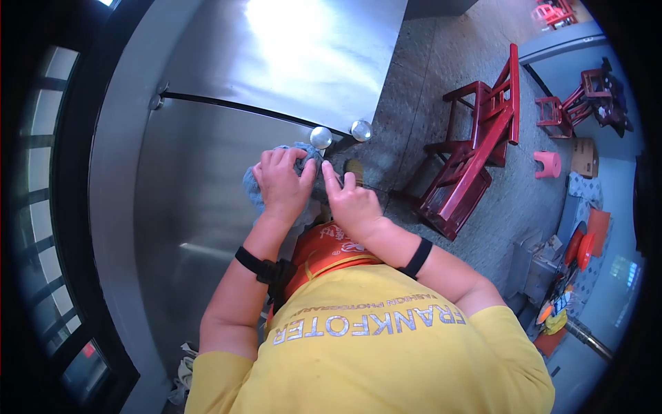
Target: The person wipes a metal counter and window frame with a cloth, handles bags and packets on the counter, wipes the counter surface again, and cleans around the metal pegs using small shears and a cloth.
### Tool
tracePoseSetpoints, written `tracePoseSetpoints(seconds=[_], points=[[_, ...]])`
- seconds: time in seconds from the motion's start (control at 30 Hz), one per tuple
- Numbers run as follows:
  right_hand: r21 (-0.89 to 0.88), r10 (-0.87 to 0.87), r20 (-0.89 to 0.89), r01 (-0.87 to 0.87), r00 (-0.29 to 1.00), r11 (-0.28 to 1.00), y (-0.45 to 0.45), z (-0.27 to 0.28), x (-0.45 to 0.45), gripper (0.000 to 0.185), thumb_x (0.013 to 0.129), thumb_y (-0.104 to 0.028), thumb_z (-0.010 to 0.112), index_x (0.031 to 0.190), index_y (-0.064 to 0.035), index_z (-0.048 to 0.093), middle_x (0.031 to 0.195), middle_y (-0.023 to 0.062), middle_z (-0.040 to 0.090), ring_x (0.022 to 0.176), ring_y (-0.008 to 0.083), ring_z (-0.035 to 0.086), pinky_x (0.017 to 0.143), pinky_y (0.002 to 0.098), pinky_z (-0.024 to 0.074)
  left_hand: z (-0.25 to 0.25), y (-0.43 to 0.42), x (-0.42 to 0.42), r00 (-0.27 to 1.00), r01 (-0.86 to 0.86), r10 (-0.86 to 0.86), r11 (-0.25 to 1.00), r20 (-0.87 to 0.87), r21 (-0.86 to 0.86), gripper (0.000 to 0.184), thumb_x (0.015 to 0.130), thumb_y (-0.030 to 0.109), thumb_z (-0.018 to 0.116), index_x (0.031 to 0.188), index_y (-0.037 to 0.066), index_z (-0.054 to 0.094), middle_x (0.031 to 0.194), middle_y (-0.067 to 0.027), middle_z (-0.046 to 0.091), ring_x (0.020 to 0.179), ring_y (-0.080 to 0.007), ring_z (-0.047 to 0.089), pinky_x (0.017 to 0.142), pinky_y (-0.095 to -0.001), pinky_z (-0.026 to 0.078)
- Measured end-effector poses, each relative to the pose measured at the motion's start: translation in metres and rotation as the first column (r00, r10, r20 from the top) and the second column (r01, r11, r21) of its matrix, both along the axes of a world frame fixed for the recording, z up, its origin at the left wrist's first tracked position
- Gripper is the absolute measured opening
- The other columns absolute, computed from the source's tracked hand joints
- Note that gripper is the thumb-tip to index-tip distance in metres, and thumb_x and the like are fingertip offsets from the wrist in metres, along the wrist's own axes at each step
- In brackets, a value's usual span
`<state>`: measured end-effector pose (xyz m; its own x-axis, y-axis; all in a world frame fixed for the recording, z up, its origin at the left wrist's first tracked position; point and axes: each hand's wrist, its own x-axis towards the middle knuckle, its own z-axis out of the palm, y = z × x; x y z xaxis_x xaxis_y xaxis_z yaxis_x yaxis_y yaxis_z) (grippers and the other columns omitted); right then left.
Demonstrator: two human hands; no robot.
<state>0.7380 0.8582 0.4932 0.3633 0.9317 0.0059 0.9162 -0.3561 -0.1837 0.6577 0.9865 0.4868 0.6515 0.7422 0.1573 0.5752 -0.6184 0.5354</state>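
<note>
My left hand (281, 181) is closed around a crumpled blue-grey cloth (252, 188), pressed near the edge of a stainless steel surface (200, 165). Just to its right, my right hand (356, 207) has its index finger stretched upward and the other fingers curled. Something thin and dark shows beside that finger, too small to name. Two round shiny metal knobs (321, 137) sit at the corners of the steel surfaces, right above my hands.
A second shiny steel panel (276, 55) lies beyond a dark gap. Red wooden chairs (476, 152) stand on the grey floor (414, 90) to the right, with a pink stool (547, 165) and a cardboard box (584, 158) farther off. A barred window (45, 193) lines the left.
</note>
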Motion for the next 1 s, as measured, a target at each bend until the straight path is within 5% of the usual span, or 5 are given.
tracePoseSetpoints(seconds=[0.2,0.43,0.47,0.7,1.0], points=[[-0.107,-0.058,0.07,0.065,0.996,0.992,0.049,0.0,-0.018,0.056,0.08,-0.01,0.052,0.13,0.0109,0.041,0.075,0.0217,0.06,0.057,0.0285,0.065,0.049,0.0354,0.0548,-0.007,0.029,0.013,0.999,-0.016,0.013,0.998,0.048,0.067,0.011,0.078,0.023,0.065,0.085,0.014,0.065,0.089,-0.0019,0.06,0.097,-0.0237,0.051,0.084,-0.0404,0.034],[-0.215,-0.034,0.077,0.05,0.996,0.975,0.026,0.024,-0.032,0.057,0.077,-0.011,0.054,0.128,0.0125,0.045,0.066,0.0255,0.059,0.053,0.0266,0.064,0.043,0.0338,0.0532,0.0,0.017,-0.014,0.982,0.177,-0.18,0.983,0.058,0.056,0.009,0.079,0.02,0.065,0.086,0.015,0.067,0.09,-0.0008,0.06,0.099,-0.0225,0.051,0.088,-0.0413,0.033],[-0.254,-0.069,-0.036,0.057,0.997,0.966,0.03,0.028,-0.031,0.056,0.081,-0.007,0.05,0.13,0.0159,0.038,0.071,0.0267,0.06,0.057,0.0319,0.065,0.05,0.0369,0.0552,-0.002,0.016,-0.013,0.985,0.157,-0.16,0.987,0.063,0.04,0.009,0.078,0.02,0.066,0.086,0.016,0.068,0.09,-0.0001,0.061,0.1,-0.0214,0.051,0.089,-0.0413,0.032],[-0.259,-0.019,0.049,0.031,0.999,0.965,0.05,0.016,-0.037,0.054,0.08,-0.007,0.05,0.126,0.0197,0.039,0.074,0.0267,0.061,0.056,0.027,0.064,0.048,0.035,0.0546,-0.009,0.034,0.012,0.997,-0.033,0.031,0.999,0.071,0.04,0.007,0.077,0.022,0.067,0.082,0.017,0.069,0.087,0.0013,0.061,0.097,-0.0201,0.051,0.086,-0.0398,0.032],[-0.309,-0.062,-0.085,0.033,0.994,0.95,0.058,0.028,-0.034,0.057,0.081,-0.006,0.05,0.128,0.0219,0.033,0.077,0.0283,0.063,0.067,0.0345,0.067,0.059,0.0385,0.0566,-0.007,0.035,-0.003,0.991,0.122,-0.122,0.992,0.05,0.02,0.01,0.074,0.025,0.069,0.081,0.017,0.07,0.087,0.0011,0.062,0.097,-0.0207,0.052,0.085,-0.04,0.033]])
